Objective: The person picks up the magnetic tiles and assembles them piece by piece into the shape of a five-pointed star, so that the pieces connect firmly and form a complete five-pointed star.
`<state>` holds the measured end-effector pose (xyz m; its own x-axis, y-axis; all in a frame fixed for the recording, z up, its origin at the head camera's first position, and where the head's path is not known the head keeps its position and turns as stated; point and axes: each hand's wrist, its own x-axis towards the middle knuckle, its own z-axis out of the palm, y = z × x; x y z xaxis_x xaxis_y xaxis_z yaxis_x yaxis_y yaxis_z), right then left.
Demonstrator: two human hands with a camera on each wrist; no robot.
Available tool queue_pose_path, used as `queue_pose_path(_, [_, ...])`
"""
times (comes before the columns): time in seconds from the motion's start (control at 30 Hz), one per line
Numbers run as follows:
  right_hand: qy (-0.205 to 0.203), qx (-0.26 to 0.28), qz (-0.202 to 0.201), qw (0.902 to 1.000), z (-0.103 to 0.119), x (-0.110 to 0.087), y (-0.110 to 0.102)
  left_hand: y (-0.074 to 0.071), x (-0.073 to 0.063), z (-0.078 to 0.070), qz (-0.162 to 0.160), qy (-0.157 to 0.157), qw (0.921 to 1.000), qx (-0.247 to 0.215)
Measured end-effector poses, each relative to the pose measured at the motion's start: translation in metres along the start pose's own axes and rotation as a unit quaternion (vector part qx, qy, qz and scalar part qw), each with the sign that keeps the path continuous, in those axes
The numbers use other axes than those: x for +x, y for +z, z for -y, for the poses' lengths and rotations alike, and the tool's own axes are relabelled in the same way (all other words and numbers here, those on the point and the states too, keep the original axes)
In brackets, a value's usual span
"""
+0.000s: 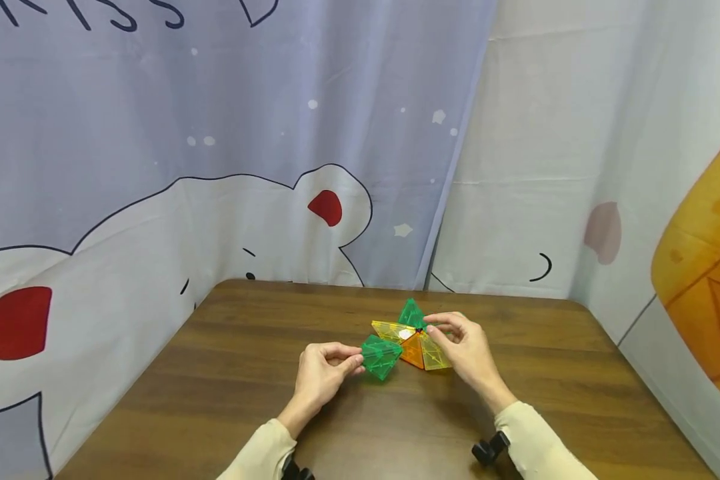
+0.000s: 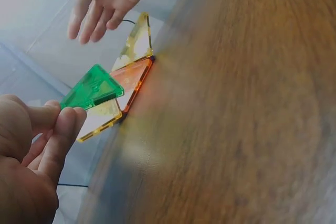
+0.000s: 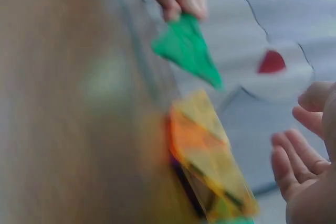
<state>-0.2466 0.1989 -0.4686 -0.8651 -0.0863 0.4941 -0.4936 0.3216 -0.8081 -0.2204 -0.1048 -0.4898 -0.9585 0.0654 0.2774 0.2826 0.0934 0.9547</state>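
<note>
My left hand [image 1: 326, 373] pinches a green translucent triangular magnetic tile [image 2: 94, 87] by one corner, between thumb and fingers. The tile is held off the tabletop, just left of a low structure of tiles. That structure joins an orange triangular tile [image 1: 413, 351] to yellow triangular tiles [image 1: 435, 353] on both sides, and another green triangular tile [image 1: 411, 313] rises at its back. Over the structure's right side hovers my right hand [image 1: 465, 343], fingers loosely bent with nothing between them; the right wrist view shows it apart from the tiles.
The brown wooden table [image 1: 216, 400] extends around the structure on all sides. Beyond its far edge hangs a printed curtain [image 1: 246, 120], and a white printed one [image 1: 534, 167] hangs at the right. Black wrist cameras [image 1: 490, 448] sit on both sleeves.
</note>
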Motion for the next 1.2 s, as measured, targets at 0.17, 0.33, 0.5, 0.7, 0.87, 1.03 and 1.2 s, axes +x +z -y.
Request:
queue_pose_path(0.17, [0.029,-0.014,-0.036,0.9988,-0.030,0.007,-0.032,0.002,0.000,0.001,0.006,-0.002,1.0000,-0.002])
queue_pose_path(0.33, [0.092,0.035,0.032,0.9947,-0.062,0.002,-0.040,0.004,-0.003,0.003,0.012,-0.015,0.9998,-0.008])
queue_pose_path(0.5, [0.107,0.069,0.062,0.9899,-0.071,0.004,-0.039,0.008,-0.002,0.004,0.010,-0.019,0.9995,-0.022])
queue_pose_path(0.7, [0.120,0.051,0.061,0.9897,-0.074,0.006,-0.041,0.014,0.002,0.005,0.012,-0.022,0.9994,-0.022])
queue_pose_path(0.87, [0.135,0.032,0.077,0.9873,-0.074,0.005,-0.044,0.021,0.010,0.006,0.008,-0.025,0.9994,-0.022])
queue_pose_path(1.03, [0.132,0.017,0.087,0.9873,-0.075,0.001,-0.043,0.028,0.017,0.007,0.002,-0.030,0.9989,-0.037])
queue_pose_path(1.2, [0.122,0.017,0.087,0.9886,-0.071,0.002,-0.044,0.034,0.021,0.008,-0.001,-0.032,0.9983,-0.049])
